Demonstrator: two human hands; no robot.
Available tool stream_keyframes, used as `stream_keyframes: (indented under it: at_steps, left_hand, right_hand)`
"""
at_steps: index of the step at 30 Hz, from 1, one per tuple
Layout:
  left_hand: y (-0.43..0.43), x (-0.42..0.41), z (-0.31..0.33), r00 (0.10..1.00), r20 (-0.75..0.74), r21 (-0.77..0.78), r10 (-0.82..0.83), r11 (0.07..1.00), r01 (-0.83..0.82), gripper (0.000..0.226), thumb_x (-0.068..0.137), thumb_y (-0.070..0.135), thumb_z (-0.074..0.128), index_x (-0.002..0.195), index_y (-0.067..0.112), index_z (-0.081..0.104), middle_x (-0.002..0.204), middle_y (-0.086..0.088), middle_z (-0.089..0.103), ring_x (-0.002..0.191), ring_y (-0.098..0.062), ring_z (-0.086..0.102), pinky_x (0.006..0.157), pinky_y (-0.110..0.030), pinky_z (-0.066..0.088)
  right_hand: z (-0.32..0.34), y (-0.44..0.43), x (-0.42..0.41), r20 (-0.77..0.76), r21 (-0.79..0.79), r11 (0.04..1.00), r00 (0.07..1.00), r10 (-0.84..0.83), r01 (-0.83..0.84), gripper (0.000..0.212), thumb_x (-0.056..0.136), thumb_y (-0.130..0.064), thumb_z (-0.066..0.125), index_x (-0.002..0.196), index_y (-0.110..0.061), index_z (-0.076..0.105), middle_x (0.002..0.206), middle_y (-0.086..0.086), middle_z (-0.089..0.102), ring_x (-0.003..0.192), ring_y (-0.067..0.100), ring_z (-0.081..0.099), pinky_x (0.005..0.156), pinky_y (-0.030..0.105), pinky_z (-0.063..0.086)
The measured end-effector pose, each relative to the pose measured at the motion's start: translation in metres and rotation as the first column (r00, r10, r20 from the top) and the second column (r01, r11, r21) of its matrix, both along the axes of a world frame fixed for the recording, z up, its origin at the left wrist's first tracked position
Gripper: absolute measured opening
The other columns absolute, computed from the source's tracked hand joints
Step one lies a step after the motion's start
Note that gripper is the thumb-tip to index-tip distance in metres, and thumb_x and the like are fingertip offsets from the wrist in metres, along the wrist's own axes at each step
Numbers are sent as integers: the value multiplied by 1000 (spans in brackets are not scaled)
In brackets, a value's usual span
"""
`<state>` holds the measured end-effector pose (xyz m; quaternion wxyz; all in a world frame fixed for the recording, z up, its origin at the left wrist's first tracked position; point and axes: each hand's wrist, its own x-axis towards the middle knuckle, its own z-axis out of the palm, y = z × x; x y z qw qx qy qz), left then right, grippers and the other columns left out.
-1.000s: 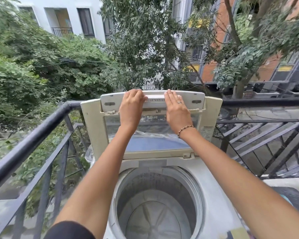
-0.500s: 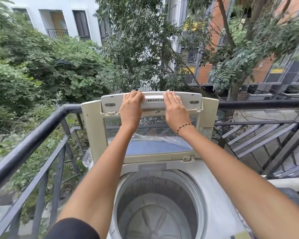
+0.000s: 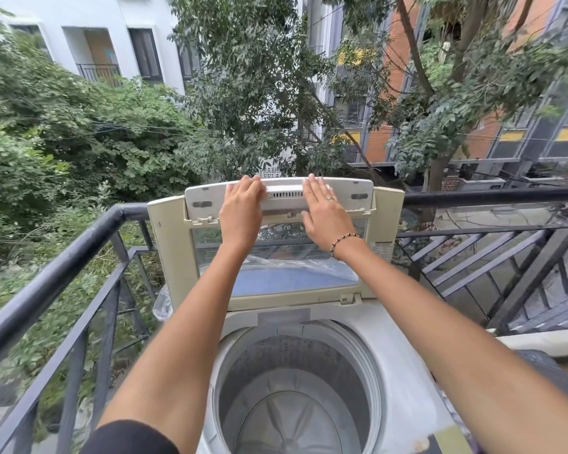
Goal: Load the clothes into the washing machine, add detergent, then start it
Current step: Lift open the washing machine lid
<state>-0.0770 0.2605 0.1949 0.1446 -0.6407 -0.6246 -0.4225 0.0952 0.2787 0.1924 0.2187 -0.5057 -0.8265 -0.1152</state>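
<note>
You are at the opening step: the white top-loading washing machine [image 3: 404, 371] stands against the black metal balcony railing [image 3: 46, 283], and its cream plastic folding lid [image 3: 358, 194] is raised and folded upright along the back edge of the machine's top. Your left hand [image 3: 241, 208] lies on the lid's upper panel with its fingers seemingly hooked over the top edge, so it has a light hold there. Your right hand [image 3: 323, 214] is spread flat against the same panel just beside it, fingers straight, pressing rather than gripping. Below your forearms the round perforated metal drum [image 3: 292, 398] gapes at the middle of the top, and nothing lies in it. A crinkled clear plastic sheet [image 3: 295, 263] sits behind the lid's window, at the back edge. No clothes and no detergent are in view, so loading has not begun, and the controls cannot be made out from here. Judging by this, the lid needs to be left resting where it will stand by itself. Let go gently and check it does not tip forward over the drum. Next you will probably have to turn away from the machine to fetch the laundry, then drop it loosely into the drum.
</note>
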Motion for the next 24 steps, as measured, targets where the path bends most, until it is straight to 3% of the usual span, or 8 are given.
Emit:
stream_keyframes:
  at_steps: [3, 8, 13, 24]
  left_hand:
    - [-4, 1, 0, 1000, -12, -51, -8, 999, 7, 31, 102, 21, 42, 121, 10, 63, 139, -3, 56, 134, -23, 46, 117, -44, 28]
    - [-14, 5, 1, 996, 77, -83, -38, 996, 44, 34, 103, 24, 39, 128, 12, 59, 147, -1, 46, 142, -19, 33, 120, -40, 13]
    - [-27, 15, 2, 989, 142, -77, -52, 995, 63, 35, 102, 24, 41, 130, 10, 57, 150, -3, 42, 145, -18, 28, 120, -36, 8]
    - [-44, 17, -3, 992, 108, -108, -67, 991, 79, 39, 100, 15, 43, 139, 13, 47, 154, -4, 35, 147, -20, 21, 122, -42, 7]
  right_hand:
    - [1, -4, 4, -1, -15, 1000, 1000, 23, -23, 66, 97, -23, 37, 150, -7, 1, 159, 12, -1, 148, 23, -2, 121, 34, 3]
    - [-4, -15, 11, 14, -10, 1000, 1000, 17, -16, 68, 97, -23, 37, 149, -7, -3, 159, 12, -6, 147, 22, -4, 122, 37, 5]
    - [-6, -24, 13, -1, -9, 1000, 1000, 14, -14, 68, 97, -22, 37, 149, -7, -3, 159, 11, -7, 147, 22, -5, 122, 37, 4]
    - [-10, -39, 20, -13, -21, 1000, 1000, 7, -7, 68, 97, -25, 37, 150, -7, -2, 159, 10, -4, 148, 22, -4, 121, 36, 1]
